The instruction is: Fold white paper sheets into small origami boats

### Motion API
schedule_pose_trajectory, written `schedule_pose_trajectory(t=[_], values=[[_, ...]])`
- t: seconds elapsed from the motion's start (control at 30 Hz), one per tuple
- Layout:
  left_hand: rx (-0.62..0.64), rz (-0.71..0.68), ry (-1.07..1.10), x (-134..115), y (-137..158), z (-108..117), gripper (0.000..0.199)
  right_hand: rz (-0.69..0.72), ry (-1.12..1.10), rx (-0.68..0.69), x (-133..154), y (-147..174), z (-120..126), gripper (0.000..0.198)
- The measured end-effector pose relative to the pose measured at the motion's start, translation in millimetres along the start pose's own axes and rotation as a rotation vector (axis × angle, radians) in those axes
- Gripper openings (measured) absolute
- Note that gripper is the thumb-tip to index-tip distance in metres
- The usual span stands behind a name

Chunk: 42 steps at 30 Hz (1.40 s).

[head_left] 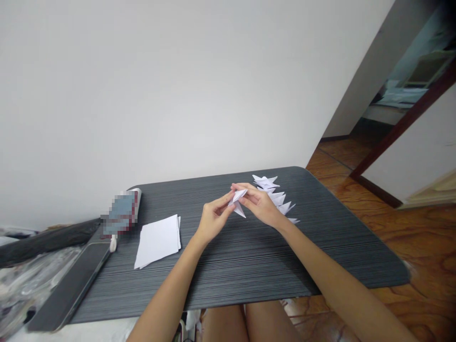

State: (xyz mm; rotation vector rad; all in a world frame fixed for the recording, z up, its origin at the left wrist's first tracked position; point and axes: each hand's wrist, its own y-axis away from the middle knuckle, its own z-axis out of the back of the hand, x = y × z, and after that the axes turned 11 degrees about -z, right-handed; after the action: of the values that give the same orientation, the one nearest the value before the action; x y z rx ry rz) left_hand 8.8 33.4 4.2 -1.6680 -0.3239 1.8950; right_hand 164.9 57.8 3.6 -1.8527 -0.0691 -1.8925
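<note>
Above the middle of the dark table, a small folded white paper piece (239,205) with pointed tips is held between both hands. My left hand (215,213) grips its left side with fingertips and thumb. From the right, my right hand (259,203) pinches the upper part of the same paper. Just beyond the right hand lie several finished-looking folded paper shapes (277,195) in a row, partly hidden by that hand and wrist. To the left rests a stack of square white paper sheets (159,241), slightly fanned.
The dark ribbed table (249,266) stands against a white wall (178,95). On its left side are a blurred-out item (121,213) and a dark flat phone-like slab (73,285) along the edge. Clear plastic wrapping (39,280) lies beyond. Wooden flooring (423,242) shows at right.
</note>
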Motion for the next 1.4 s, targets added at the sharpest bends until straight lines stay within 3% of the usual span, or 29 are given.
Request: schedule_pose_trajectory(t=[0.2, 0.43, 0.53, 0.7, 1.4], values=[[-0.028, -0.035, -0.095, -1.0, 0.4, 2.1, 0.031, 0.02, -0.048, -0.001, 0.8, 0.1, -3.4, 0.035], [-0.059, 0.042, -0.07, -5.3, -1.6, 2.1, 0.025, 0.042, -0.123, -0.157, -5.7, -1.3, -10.8, 0.024], [-0.109, 0.087, -0.017, -4.0, -2.6, 2.1, 0.025, 0.072, 0.037, -0.134, -6.1, 0.0, -10.0, 0.011], [-0.179, 0.158, 0.056, 2.6, -2.3, 2.9, 0.028, 0.099, 0.212, -0.081, -5.3, 2.0, -5.6, 0.017], [-0.094, 0.162, 0.096, 0.0, -2.5, 4.5, 0.028, 0.076, 0.108, 0.006, 0.4, 1.2, 0.4, 0.027]])
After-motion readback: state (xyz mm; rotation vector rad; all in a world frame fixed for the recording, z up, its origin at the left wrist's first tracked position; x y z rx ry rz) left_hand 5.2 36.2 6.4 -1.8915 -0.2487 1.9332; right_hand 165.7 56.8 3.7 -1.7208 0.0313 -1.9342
